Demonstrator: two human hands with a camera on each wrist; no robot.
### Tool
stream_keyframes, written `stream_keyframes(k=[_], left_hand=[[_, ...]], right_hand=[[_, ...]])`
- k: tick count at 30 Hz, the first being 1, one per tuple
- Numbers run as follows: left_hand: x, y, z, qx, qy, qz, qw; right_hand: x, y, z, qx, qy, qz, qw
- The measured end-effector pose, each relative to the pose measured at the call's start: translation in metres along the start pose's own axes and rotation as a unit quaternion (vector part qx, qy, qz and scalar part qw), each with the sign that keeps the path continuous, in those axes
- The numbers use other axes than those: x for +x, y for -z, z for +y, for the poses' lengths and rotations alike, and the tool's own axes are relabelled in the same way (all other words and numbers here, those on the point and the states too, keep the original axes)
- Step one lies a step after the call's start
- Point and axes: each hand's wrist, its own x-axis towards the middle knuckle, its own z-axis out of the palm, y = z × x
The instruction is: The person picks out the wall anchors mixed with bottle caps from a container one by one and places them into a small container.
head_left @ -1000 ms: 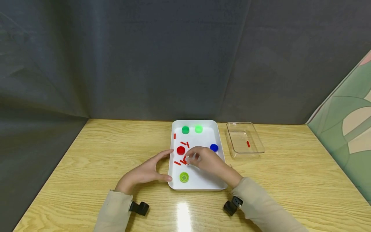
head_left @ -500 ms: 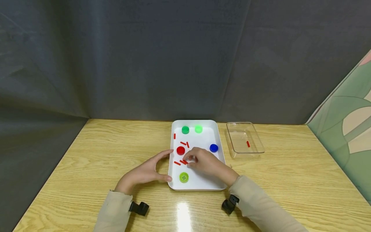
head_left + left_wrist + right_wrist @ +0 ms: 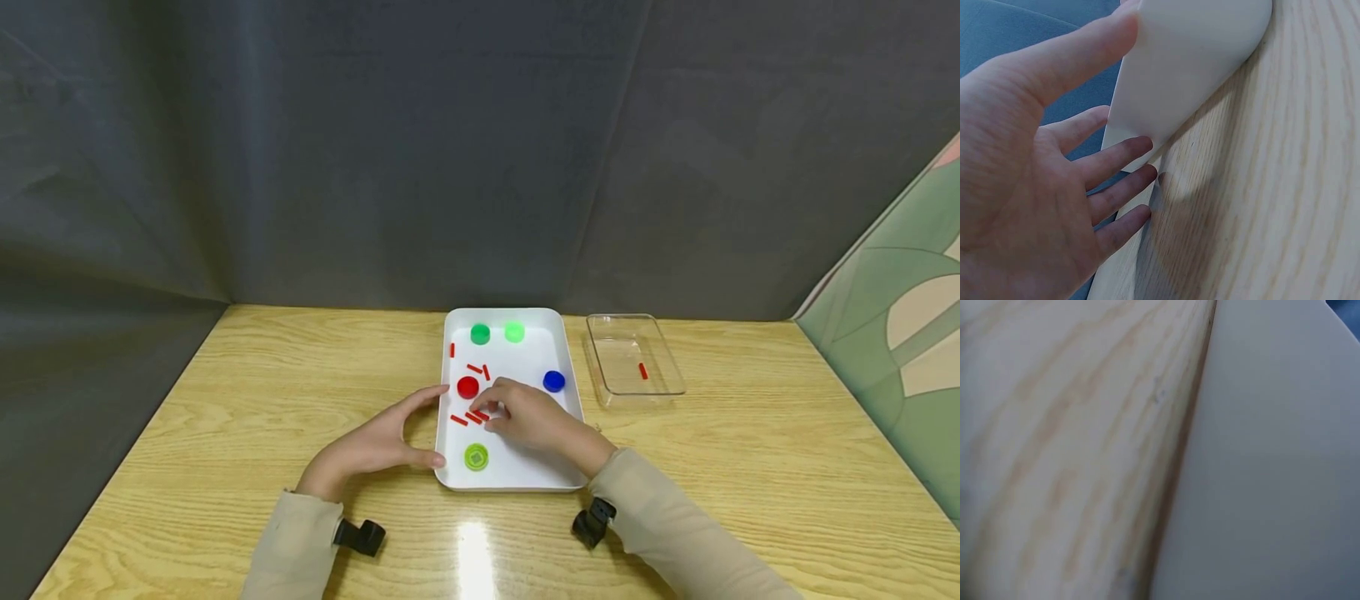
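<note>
Left hand [image 3: 371, 443]: I'm touching the tray [image 3: 525, 468], fingers spread, released.
Right hand [image 3: 528, 412]: easing left over red sticks [image 3: 459, 420], seemingly mid-pick; can't tell whether I'm pinching.

Colours and patterns. The tray [image 3: 525, 471] is plain white; the sticks [image 3: 459, 420] are solid red. The caps are red [image 3: 468, 387], blue [image 3: 554, 381], dark green [image 3: 480, 334], light green [image 3: 514, 332] and yellow-green [image 3: 476, 457]. The box [image 3: 634, 393] is clear. The desk [image 3: 750, 433] shows pale yellow-brown streaked grain; the cloth [image 3: 420, 150] is dark grey; the panel [image 3: 915, 300] bears rounded green and beige shapes, pink-cornered. The sleeves [image 3: 292, 550] are beige.
</note>
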Motion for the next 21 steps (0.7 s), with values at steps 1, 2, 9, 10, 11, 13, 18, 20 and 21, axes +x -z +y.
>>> stream_keyframes(k=[1, 2, 9, 10, 11, 13, 18, 20, 21], left_hand=[[0.0, 0.0, 0.0001, 0.0, 0.0, 0.0, 1.0], [0.0001, 0.0, 0.0002, 0.0, 0.0, 0.0, 1.0], [0.0002, 0.0001, -0.0002, 0.002, 0.002, 0.003, 1.0], [0.0001, 0.0001, -0.0004, 0.003, 0.001, 0.003, 1.0], [0.0, 0.0, -0.0005, 0.003, 0.0, 0.003, 1.0], [-0.0001, 0.0, -0.0005, 0.003, -0.002, 0.003, 1.0], [-0.0001, -0.0002, -0.0001, -0.001, -0.001, 0.003, 1.0], [-0.0001, -0.0004, 0.0, -0.003, 0.0, 0.002, 1.0], [-0.0002, -0.0005, 0.0001, -0.003, 0.0, 0.002, 1.0]], right_hand=[[0.0004, -0.0001, 0.0001, -0.005, 0.0, 0.0, 1.0], [0.0009, -0.0002, 0.0002, -0.009, -0.001, 0.0, 1.0], [0.0032, 0.0001, -0.0008, -0.009, -0.019, -0.009, 0.9997], [0.0036, 0.0, -0.0009, -0.008, -0.021, -0.01, 0.9997], [0.004, -0.0002, -0.0013, -0.007, -0.024, -0.01, 0.9996], [0.0044, -0.0004, -0.0016, -0.007, -0.028, -0.009, 0.9996], [0.0046, -0.0008, -0.0016, -0.011, -0.032, -0.006, 0.9994], [0.0047, -0.0011, -0.0015, -0.011, -0.032, -0.005, 0.9994], [0.0047, -0.0013, -0.0013, -0.011, -0.032, -0.005, 0.9994]])
